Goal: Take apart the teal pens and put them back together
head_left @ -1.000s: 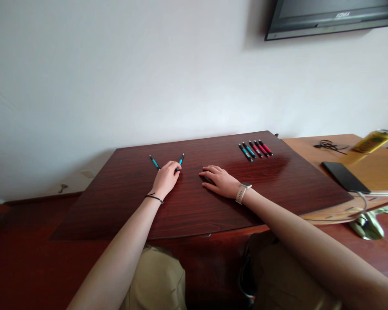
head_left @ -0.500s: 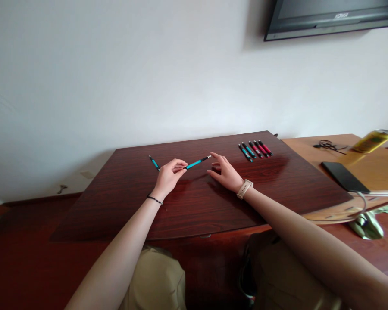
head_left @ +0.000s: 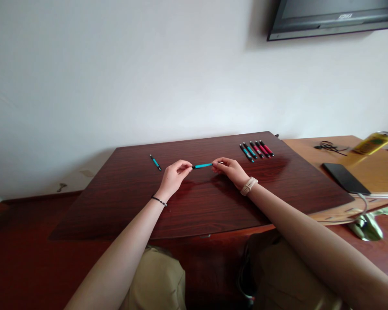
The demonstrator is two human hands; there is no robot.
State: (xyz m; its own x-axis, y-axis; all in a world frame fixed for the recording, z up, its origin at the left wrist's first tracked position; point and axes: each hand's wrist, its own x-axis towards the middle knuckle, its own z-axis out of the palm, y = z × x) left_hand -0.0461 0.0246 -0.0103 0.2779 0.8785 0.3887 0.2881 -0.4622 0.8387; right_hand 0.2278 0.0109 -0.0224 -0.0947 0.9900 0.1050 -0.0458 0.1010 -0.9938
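Observation:
Between my two hands, above the dark wooden table, a turquoise and black pen is stretched nearly level. My left hand pinches its left end. The fingers of my right hand are closed on its right end and hide part of that tip. Left of my left hand lies another turquoise pen, slanting on the tabletop. Beyond my right hand is a row with two turquoise pens and three red pens, side by side.
On the lighter wooden table to the right are a black phone with a cable, a coiled black cord and a tilted yellow can. A television hangs on the wall. Green cloth is at the lower right.
My right hand has closed from spread fingers onto the pen's right end. The pen has levelled out, and my left hand has moved slightly right, baring the turquoise pen beside it.

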